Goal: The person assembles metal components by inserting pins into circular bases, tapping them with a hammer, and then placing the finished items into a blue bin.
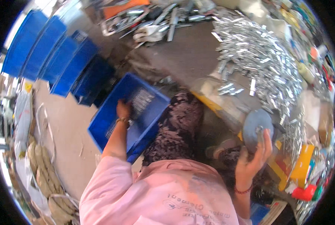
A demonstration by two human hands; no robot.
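Note:
My left hand (123,109) reaches down into a blue plastic crate (103,125) on the floor at my left, resting among small silvery metal pieces (142,102) in its bottom. My right hand (254,156) is raised at the bench edge, fingers closed on a small metal part (260,134) held against a round grey disc (256,126). A large heap of shiny metal strips (257,60) covers the bench top just above the disc. My pink top and patterned trousers (176,123) fill the lower middle.
Several blue crates (51,60) are stacked on the floor at upper left. More metal parts and an orange box (124,7) lie at the top. Sacks (43,172) line the left floor. Yellow and red boxes (302,165) sit at lower right.

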